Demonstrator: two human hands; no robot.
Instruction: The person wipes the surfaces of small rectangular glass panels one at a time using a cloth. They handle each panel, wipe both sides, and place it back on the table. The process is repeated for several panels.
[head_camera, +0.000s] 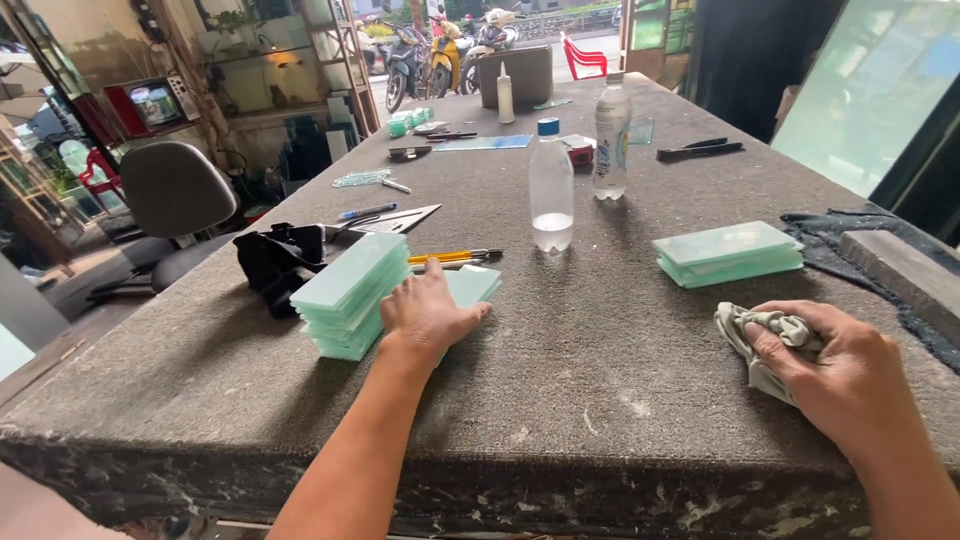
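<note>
My left hand (428, 312) lies flat on a pale green glass piece (473, 284) on the grey carpeted table (600, 400), right beside a leaning stack of similar glass pieces (350, 295). My right hand (835, 370) rests at the right front of the table, its fingers closed on a crumpled grey cloth (765, 335). A second, neat stack of glass pieces (727, 254) sits beyond the right hand.
Two plastic bottles (551, 188) (611, 140) stand mid-table. A yellow cutter (455, 257), black fabric (278, 262), a ruler, pens, pliers (698, 150) and a box (525, 76) lie farther back. An office chair (172, 195) stands left; a stone slab (905, 275) lies right.
</note>
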